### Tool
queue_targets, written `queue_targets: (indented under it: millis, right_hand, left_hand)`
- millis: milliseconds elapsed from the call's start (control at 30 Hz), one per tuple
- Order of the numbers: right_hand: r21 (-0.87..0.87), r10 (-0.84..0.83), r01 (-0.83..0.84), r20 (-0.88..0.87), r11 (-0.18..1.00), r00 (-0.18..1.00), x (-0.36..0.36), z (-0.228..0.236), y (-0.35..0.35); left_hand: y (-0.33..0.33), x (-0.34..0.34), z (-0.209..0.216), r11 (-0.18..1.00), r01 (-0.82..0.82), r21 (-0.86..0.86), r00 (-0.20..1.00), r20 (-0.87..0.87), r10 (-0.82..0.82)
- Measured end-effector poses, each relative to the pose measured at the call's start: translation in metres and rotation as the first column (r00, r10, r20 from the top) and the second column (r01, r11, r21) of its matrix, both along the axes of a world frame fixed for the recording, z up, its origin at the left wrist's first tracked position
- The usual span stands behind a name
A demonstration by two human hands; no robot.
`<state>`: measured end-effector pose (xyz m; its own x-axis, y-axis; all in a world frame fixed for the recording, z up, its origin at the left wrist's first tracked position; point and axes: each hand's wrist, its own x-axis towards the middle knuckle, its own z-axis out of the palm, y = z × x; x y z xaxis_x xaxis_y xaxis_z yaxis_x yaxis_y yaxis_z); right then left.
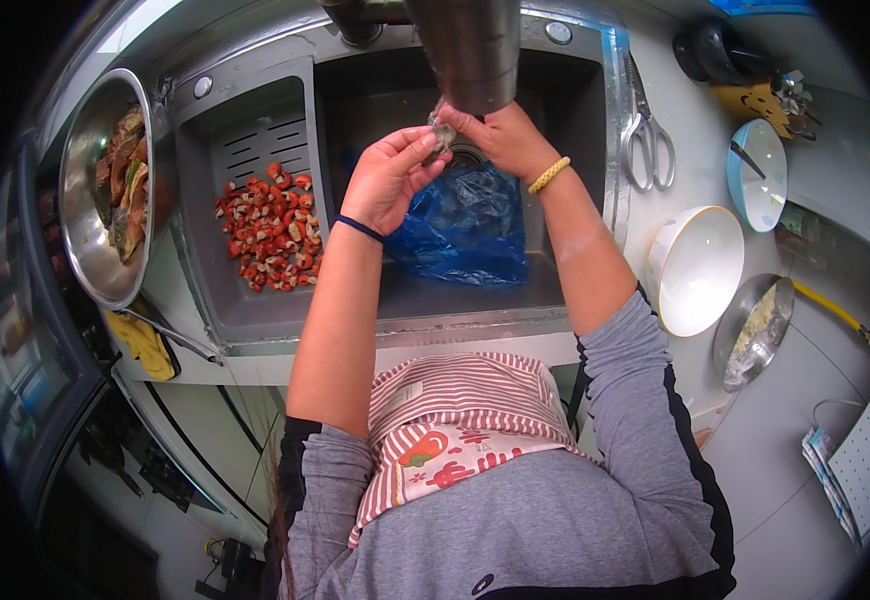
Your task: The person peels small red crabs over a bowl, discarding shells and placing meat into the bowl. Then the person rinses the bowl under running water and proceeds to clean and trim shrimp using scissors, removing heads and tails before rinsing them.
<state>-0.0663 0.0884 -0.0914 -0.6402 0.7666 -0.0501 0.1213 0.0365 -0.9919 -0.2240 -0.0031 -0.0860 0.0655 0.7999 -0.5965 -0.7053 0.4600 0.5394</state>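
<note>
Over the right basin of the sink, my left hand pinches a small grey, shiny piece; its exact kind I cannot make out. My right hand meets it from the other side, its fingers closed at the same piece. The tap hangs just above and partly covers the right hand's fingertips. Below both hands lies a crumpled blue plastic bag, next to the drain. Red and whitish curled pieces, looking like shellfish tails, are heaped in the left basin.
Left of the sink, a steel bowl holds brown chunks. Yellow gloves lie near it. On the right counter are scissors, a white bowl, a bowl with a utensil and a metal dish with pale bits.
</note>
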Motion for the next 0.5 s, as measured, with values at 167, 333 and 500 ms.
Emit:
queue_targets:
  millis: [167, 333, 500]
  right_hand:
    - [0.617, -0.362, 0.263, 0.038, 0.742, 0.931, -0.004, 0.002, -0.006]
    - [0.355, -0.342, 0.313, 0.022, 0.881, 0.939, -0.010, 0.019, -0.036]
    - [0.526, -0.344, 0.207, 0.177, 0.825, 0.922, -0.011, 0.035, -0.030]
  left_hand:
    - [0.001, 0.007, 0.003, 0.992, -0.126, 0.019, 0.989, 0.085, 0.124]
    - [0.006, 0.020, 0.001, 0.952, -0.279, 0.125, 0.959, -0.006, 0.282]
    - [0.006, 0.024, 0.001, 0.941, -0.282, 0.188, 0.926, -0.203, 0.318]
